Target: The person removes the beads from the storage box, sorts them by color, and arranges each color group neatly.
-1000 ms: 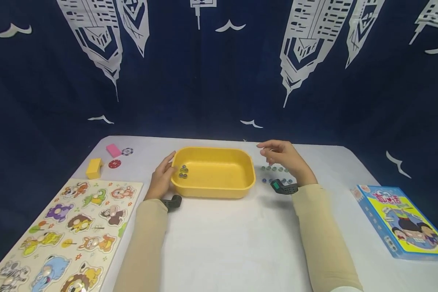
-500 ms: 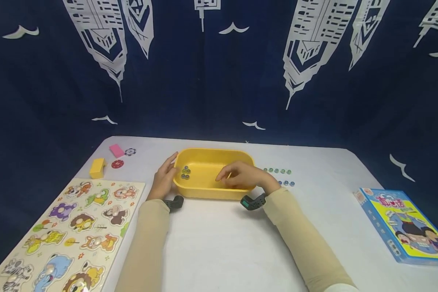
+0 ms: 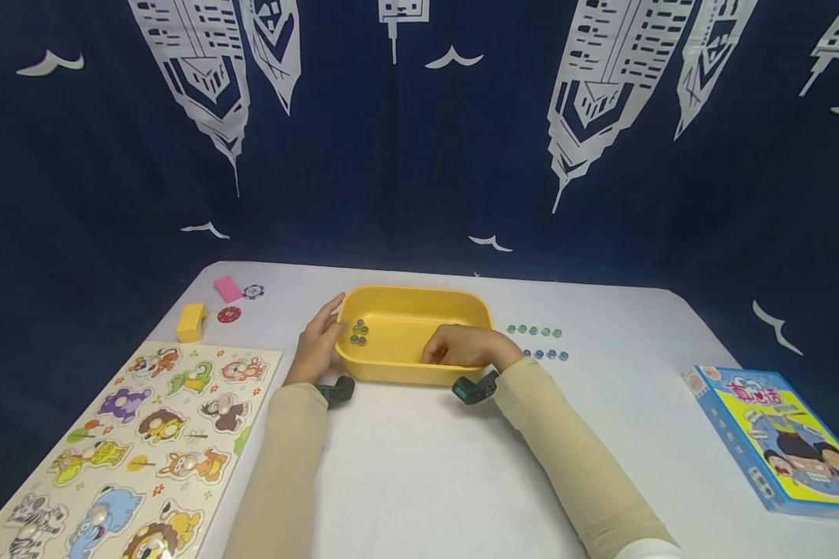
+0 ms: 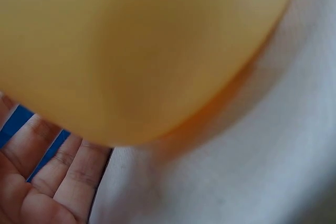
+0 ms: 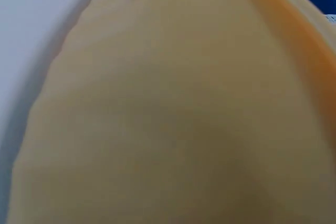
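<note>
A yellow plastic tray (image 3: 412, 374) stands at mid-table in the head view, with several glass marbles (image 3: 359, 340) inside at its left end. My left hand (image 3: 315, 345) holds that end, thumb at the rim and fingers along the outside; the left wrist view shows its fingers (image 4: 81, 174) beside the tray wall (image 4: 157, 51). My right hand (image 3: 461, 347) reaches over the near right rim, fingers bent down into the tray. Its fingertips are hidden, and I cannot tell whether they hold a marble. Blurred tray wall (image 5: 157, 103) fills the right wrist view.
Right of the tray lie a row of green marbles (image 3: 534, 331) and a row of blue ones (image 3: 551, 355). An animal puzzle board (image 3: 136, 450), yellow block (image 3: 191, 322), pink block (image 3: 228, 289) and chips (image 3: 229, 314) lie left; a boxed game (image 3: 776, 442) lies right.
My right hand has moved left from above the marble rows into the tray and dipped lower, fingers bending downward. The left hand keeps its place at the tray's end.
</note>
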Demonstrator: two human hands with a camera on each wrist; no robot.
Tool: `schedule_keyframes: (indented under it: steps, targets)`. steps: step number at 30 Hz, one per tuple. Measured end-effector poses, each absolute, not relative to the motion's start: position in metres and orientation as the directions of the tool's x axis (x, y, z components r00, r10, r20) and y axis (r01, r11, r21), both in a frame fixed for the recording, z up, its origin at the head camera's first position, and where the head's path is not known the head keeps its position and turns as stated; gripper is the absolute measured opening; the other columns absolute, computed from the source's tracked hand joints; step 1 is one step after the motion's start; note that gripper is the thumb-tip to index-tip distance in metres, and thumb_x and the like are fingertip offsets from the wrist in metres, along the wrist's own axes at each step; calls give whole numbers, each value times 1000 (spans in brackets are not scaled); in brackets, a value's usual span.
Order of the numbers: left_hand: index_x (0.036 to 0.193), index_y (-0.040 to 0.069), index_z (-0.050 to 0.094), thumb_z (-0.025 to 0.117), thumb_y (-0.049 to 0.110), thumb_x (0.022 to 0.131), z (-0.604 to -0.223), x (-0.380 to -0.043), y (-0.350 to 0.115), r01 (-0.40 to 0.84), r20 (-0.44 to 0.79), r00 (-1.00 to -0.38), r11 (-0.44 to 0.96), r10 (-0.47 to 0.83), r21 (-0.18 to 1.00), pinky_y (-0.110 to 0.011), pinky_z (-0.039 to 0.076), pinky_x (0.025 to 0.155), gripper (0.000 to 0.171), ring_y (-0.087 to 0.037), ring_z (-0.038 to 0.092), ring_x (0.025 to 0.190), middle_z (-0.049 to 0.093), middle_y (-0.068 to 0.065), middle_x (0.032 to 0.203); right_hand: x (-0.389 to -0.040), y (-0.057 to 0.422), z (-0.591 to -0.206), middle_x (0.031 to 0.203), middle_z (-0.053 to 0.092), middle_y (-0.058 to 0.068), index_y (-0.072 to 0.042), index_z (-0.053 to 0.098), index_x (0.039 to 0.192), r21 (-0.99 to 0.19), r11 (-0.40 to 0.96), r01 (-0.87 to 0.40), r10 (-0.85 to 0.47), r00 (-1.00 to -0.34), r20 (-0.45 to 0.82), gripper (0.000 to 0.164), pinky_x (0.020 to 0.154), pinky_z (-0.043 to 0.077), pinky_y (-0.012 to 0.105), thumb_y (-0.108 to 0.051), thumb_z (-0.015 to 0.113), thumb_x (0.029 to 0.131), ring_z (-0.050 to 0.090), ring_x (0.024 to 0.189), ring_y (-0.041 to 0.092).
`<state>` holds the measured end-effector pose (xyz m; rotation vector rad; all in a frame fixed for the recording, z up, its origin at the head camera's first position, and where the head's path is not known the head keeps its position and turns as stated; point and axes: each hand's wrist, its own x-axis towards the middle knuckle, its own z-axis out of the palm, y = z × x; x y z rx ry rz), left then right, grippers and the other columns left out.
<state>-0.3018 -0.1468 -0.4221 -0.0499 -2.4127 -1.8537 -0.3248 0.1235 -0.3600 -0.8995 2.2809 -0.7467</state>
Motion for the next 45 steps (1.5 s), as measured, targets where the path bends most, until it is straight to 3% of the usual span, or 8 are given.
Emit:
schedule_keyframes:
  steps: [4,9,16,20,24,31,37,45]
  targets:
    - [156,28,33,45,26,97,-422,-302,-145,83,94,-995,254,-33,964,-54,24,119,61,-33,44,138,50,-13,149,-324,128,-359,82,67,-6,-9,75,90,-643,604,-472,-746,-619,-247,23,75,48,23,8,60,86,57,78,10]
    - [157,28,32,45,26,97,-424,-302,-144,82,93,-995,263,-29,961,-54,24,118,61,-34,45,138,50,-13,149,-321,140,-348,90,70,-6,-13,75,96,-645,519,-561,-775,-627,-78,13,84,54,32,-6,64,93,62,85,14]
    - [157,28,32,45,25,99,-424,-302,-145,91,101,-995,268,-24,959,-53,24,119,60,-34,44,138,49,-14,149,-314,179,-328,101,71,6,-4,72,105,-788,368,-493,-735,-674,79,14,88,55,37,-8,68,92,65,94,25]
    - [156,27,33,46,24,99,-424,-302,-146,99,109,-994,260,-24,961,-52,24,119,59,-34,45,137,51,-15,148,-313,217,-328,102,70,9,0,70,108,-852,306,-425,-611,-774,166,17,84,58,34,-5,69,91,67,91,30]
    - [157,27,33,46,24,99,-424,-301,-148,100,110,-994,260,-25,960,-53,23,119,59,-34,46,137,51,-14,148,-318,255,-336,100,70,3,-3,67,109,-899,252,-357,-418,-878,232,16,81,59,28,-9,68,94,67,87,22]
    - [157,28,32,45,23,99,-423,-299,-148,97,108,-994,260,-27,961,-54,24,118,59,-34,45,137,50,-15,148,-322,308,-361,97,69,-3,-1,62,111,-960,136,-246,-141,-964,227,18,78,57,22,-10,65,96,65,90,12]
    - [157,28,32,44,23,100,-423,-300,-146,105,114,-993,260,-19,960,-52,25,119,59,-34,45,138,49,-15,149,-324,340,-388,90,69,-7,4,58,117,-948,284,-143,12,-988,153,28,68,56,20,-15,62,98,61,79,9]
    - [156,30,33,45,23,99,-424,-299,-147,97,103,-995,241,-10,966,-52,25,119,59,-35,44,138,48,-16,149,-330,350,-416,83,62,2,7,63,121,-860,510,5,92,-995,48,37,58,55,21,-19,66,95,57,62,7]
